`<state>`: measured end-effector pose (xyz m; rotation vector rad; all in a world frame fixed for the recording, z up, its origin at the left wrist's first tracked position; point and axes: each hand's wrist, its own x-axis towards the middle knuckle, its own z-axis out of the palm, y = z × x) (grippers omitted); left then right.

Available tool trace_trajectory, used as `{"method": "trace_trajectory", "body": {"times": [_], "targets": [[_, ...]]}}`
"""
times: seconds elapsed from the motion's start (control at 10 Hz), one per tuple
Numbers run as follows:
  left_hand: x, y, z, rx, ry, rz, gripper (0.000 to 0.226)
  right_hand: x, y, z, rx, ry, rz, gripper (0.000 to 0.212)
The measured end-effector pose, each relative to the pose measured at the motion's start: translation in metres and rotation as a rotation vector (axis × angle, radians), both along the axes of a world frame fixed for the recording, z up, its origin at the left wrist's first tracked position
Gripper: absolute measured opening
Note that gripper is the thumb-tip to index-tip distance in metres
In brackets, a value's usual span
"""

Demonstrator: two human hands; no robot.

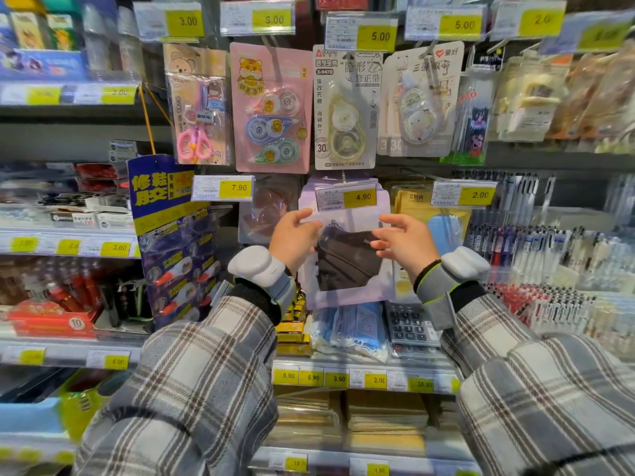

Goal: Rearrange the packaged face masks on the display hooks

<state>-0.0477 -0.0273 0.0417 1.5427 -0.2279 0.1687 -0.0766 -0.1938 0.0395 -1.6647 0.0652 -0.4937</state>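
Head cam looks straight at a packed store rack. Both hands are up at the lilac mask pack [347, 255], the one with a black mask showing through its window, hanging under the 4.90 price tag [347, 197]. The left hand [293, 238] pinches the pack's left edge between thumb and fingers. The right hand [405, 243] is half open with its fingers curled at the right edge; it looks like light contact, but I can't tell if it's really gripping.

More mask packs sit close by: a yellow pack [443, 214] just to the right, a pinkish one [264, 207] to the left, and blue masks [350, 329] on the shelf below.

What might go wrong, I'd guess: the hook itself is hidden behind the tag, so the hang hole could snag or tear if pulled sideways. The tag could also get knocked crooked, or the neighbouring packs dragged along since they overlap.
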Motion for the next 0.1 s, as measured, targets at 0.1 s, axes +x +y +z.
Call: {"method": "trace_trajectory", "body": {"times": [0.1], "targets": [[-0.0124,0.0069,-0.0009,0.022,0.021,-0.024,0.037,-0.0155,0.0018,0.0031,-0.044,0.004,0.016,0.030]]}}
